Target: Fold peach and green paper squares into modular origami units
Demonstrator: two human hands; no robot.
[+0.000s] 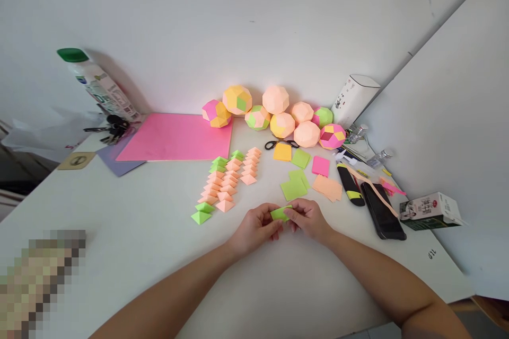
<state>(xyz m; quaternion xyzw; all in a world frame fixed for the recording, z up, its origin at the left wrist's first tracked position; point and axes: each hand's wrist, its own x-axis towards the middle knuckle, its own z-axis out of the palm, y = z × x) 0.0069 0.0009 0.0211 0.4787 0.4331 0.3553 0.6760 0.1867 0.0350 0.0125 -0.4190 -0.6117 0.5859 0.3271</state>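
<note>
As both forearms [178,288] slant inward from the near side, the left hand [254,228] and right hand [312,220] come together, fingers curled and thumbs on top, and pinched between them is a small green paper [280,213], gripped at either end over the white surface [238,296]. Just beyond, loose green sheets [294,186] lie beside peach sheets [328,187], with a pink stack [320,166] and an orange stack [282,152] behind, and black-handled scissors [271,144] past those. Over to the left, three rows of folded pieces [226,204] overlap, mostly peach, some green. Back at the pale wall [254,21], faceted paper balls [275,99] crowd together, colours everywhere! Far left, a broad pink sheet [175,137] lies near a green-capped bottle [107,91]; out right, a dark phone [382,209] sits between a black-and-yellow tool [350,185] and a printed carton [431,212].
</note>
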